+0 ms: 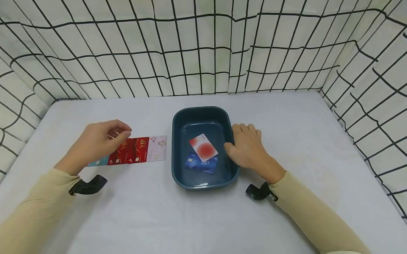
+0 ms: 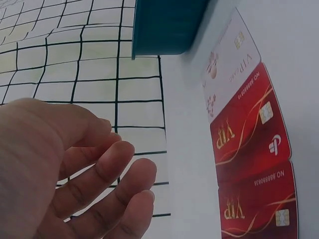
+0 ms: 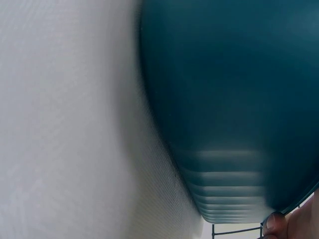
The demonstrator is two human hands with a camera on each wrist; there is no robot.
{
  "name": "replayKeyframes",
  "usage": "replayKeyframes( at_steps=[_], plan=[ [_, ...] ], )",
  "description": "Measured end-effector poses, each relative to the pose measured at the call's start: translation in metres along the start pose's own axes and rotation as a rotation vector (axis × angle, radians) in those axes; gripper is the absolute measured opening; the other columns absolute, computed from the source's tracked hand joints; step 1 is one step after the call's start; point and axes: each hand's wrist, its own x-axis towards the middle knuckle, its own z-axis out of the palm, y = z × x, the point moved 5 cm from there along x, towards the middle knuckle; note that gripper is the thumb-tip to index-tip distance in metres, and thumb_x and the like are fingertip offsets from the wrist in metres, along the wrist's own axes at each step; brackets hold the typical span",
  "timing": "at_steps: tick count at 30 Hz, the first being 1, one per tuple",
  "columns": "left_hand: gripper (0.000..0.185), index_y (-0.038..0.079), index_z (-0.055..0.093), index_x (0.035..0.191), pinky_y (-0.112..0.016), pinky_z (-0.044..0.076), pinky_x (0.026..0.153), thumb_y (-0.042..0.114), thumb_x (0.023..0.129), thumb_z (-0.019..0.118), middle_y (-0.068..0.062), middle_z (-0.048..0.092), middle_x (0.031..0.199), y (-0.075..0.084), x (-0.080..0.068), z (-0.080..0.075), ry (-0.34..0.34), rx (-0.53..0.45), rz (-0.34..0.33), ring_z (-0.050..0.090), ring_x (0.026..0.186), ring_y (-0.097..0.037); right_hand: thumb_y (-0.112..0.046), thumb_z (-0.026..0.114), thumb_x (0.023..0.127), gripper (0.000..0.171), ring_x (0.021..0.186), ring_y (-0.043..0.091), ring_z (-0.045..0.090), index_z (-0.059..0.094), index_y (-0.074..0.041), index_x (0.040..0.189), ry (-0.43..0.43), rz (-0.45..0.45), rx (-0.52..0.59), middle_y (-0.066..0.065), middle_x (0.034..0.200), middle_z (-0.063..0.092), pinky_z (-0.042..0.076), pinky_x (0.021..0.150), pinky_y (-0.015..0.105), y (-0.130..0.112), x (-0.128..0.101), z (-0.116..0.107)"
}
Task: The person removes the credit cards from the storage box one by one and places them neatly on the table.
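- The left hand (image 1: 98,141) hovers over the left end of a row of cards (image 1: 134,150) on the tabletop (image 1: 192,221). In the left wrist view its fingers (image 2: 112,169) are loosely curved, spread and hold nothing, close above the cards but not on them.
- The row, left to right: a teal card (image 1: 97,161) partly under the hand, two red VIP cards (image 1: 137,150) and a pale card (image 1: 157,148), edges touching, flat and face up.
- The bin (image 1: 201,182), dark teal, stands just right of the row. Inside lie a white card with a red disc (image 1: 203,146), resting partly over a blue card (image 1: 202,163).
- The right hand (image 1: 247,146) grips the bin's right rim, thumb inside the wall, fingers draped over the edge; the right wrist view shows only the bin's outer wall and a fingertip (image 3: 274,222).
- Judgement: the work looks like moving cards one by one from row to bin, with two in and four left; the step in hand seems to be the reach for the next card.
- The next move likely calls for lifting one thin card off the flat surface: catching an edge with a fingertip or sliding it clear of its neighbours without dragging them.
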Motion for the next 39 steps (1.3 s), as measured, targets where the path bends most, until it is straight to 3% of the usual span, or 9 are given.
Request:
replayKeyframes(
  at_steps=[7, 13, 21, 29, 33, 39],
  plan=[
    [0.031, 0.01, 0.069, 0.123, -0.058, 0.06, 0.087, 0.031, 0.102, 0.061, -0.018, 0.076, 0.112, 0.021, 0.002, 0.004, 0.011, -0.005, 0.048, 0.073, 0.101, -0.037, -0.028, 0.048, 0.09, 0.027, 0.088, 0.03, 0.039, 0.054, -0.005, 0.102, 0.002, -0.006, -0.001, 0.01, 0.09, 0.051, 0.025, 0.077, 0.041, 0.002, 0.001, 0.0],
    [0.024, 0.01, 0.071, 0.118, -0.053, 0.063, 0.084, 0.025, 0.101, 0.064, -0.012, 0.077, 0.105, 0.042, 0.008, 0.005, 0.062, -0.024, 0.152, 0.073, 0.092, -0.028, -0.027, 0.049, 0.09, 0.028, 0.089, 0.031, 0.04, 0.055, -0.004, 0.104, 0.003, -0.002, 0.003, 0.011, 0.091, 0.052, 0.026, 0.078, 0.042, 0.003, 0.002, 0.0],
    [0.02, 0.011, 0.073, 0.115, -0.046, 0.062, 0.083, 0.02, 0.098, 0.068, -0.007, 0.077, 0.101, 0.063, 0.016, 0.007, 0.068, -0.027, 0.211, 0.071, 0.09, -0.021, -0.029, 0.049, 0.091, 0.029, 0.09, 0.031, 0.041, 0.055, -0.005, 0.106, 0.002, -0.004, 0.002, 0.01, 0.092, 0.052, 0.028, 0.08, 0.043, 0.002, 0.003, 0.001],
    [0.019, 0.011, 0.074, 0.114, -0.042, 0.061, 0.081, 0.02, 0.098, 0.068, -0.005, 0.077, 0.099, 0.076, 0.023, 0.009, 0.062, -0.013, 0.267, 0.069, 0.088, -0.018, -0.029, 0.05, 0.09, 0.03, 0.09, 0.031, 0.041, 0.055, -0.004, 0.106, 0.0, -0.008, -0.013, 0.011, 0.092, 0.052, 0.028, 0.08, 0.043, 0.0, 0.003, 0.0],
    [0.02, 0.01, 0.074, 0.115, -0.041, 0.059, 0.08, 0.02, 0.099, 0.068, -0.006, 0.077, 0.1, 0.086, 0.028, 0.011, 0.035, 0.002, 0.323, 0.069, 0.089, -0.019, -0.029, 0.05, 0.091, 0.031, 0.091, 0.031, 0.041, 0.055, -0.004, 0.108, -0.005, -0.001, -0.017, 0.011, 0.093, 0.052, 0.028, 0.081, 0.043, 0.001, 0.003, 0.001],
    [0.023, 0.009, 0.073, 0.117, -0.041, 0.06, 0.082, 0.021, 0.098, 0.068, -0.005, 0.077, 0.1, 0.1, 0.034, 0.014, -0.001, 0.036, 0.349, 0.069, 0.09, -0.019, -0.029, 0.05, 0.091, 0.028, 0.09, 0.031, 0.04, 0.055, -0.005, 0.105, -0.001, -0.002, -0.011, 0.01, 0.092, 0.052, 0.028, 0.079, 0.043, 0.003, 0.002, 0.002]
  ],
)
